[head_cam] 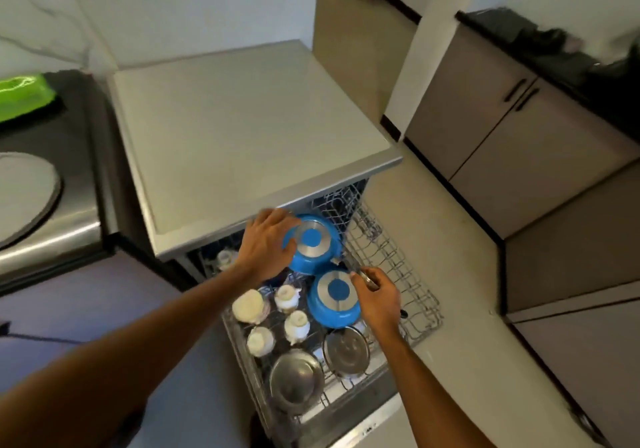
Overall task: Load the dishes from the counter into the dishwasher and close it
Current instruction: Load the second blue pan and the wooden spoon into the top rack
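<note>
Rack (408, 295): blue pans (313, 239), cups (297, 324), steel bowls (296, 378).

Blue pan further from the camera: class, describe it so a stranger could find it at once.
Look at the pulled-out dishwasher rack under the steel worktop. Two blue pans are bottom-up there; the rear pan, nearest the worktop edge, is the one the left hand grips.

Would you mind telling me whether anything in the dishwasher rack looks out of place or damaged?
Nothing spilled or damaged. The farther blue pan, held by the left hand, sits tilted, crowding the nearer blue pan; the right hand grips a pan handle beside them.
</note>
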Tool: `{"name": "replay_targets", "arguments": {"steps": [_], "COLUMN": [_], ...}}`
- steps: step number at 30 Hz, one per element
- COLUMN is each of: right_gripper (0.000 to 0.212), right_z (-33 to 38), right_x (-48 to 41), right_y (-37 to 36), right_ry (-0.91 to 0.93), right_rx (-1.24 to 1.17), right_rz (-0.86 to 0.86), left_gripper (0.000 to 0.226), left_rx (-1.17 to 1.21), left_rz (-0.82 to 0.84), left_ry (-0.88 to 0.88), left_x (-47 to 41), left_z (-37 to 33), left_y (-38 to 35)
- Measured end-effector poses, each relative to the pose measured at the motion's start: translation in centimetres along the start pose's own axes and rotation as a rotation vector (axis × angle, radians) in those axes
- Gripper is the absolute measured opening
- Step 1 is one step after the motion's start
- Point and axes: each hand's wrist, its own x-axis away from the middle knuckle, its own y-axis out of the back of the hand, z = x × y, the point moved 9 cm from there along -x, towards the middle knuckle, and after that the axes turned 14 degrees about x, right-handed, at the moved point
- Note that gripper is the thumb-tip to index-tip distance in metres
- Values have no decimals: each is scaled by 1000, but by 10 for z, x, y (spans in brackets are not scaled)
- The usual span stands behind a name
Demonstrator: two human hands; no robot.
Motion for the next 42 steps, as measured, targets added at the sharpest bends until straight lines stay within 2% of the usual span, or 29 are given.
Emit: {"name": "replay_targets", "arguments": {"steps": [6,13,18,23,30,34,36,39,42], "right_gripper": [10,23,22,41,23,38,39,24,19], "right_z": [7,5,12,-8,-4,-7,-9,1,11], "right_x": [-93,-186,-226,-239,-230,-234,-238,-243,-250], "right_y": [-19,-47,-39,-28,-30,-39,-44,-47,-62], "right_ry": [-25,-25,66,70,96,100,127,249,435], "right_rx": [69,135,184,161,-9,45,99,166,384], "right_rz": [-6,36,-22,-12,37,22,55,172,341], "left_gripper": [65,87,91,89,88,86,86,85,85], "left_rx": [-93,-267,-293,-308,-334,-331,-335,-334,-330], "left_rz": [195,259,243,241,255,249,250,238,232], "left_ry": [30,-52,-56,-50,-23,-8,-5,-6,-1], "left_x": [-122,-188,-192,-194,-192,-191,-191,-191,-191], "left_z": [10,10,10,5,3,2,2,2,3], "left_y": [-49,-98,-102,-97,-93,-92,-92,-91,-90]}}
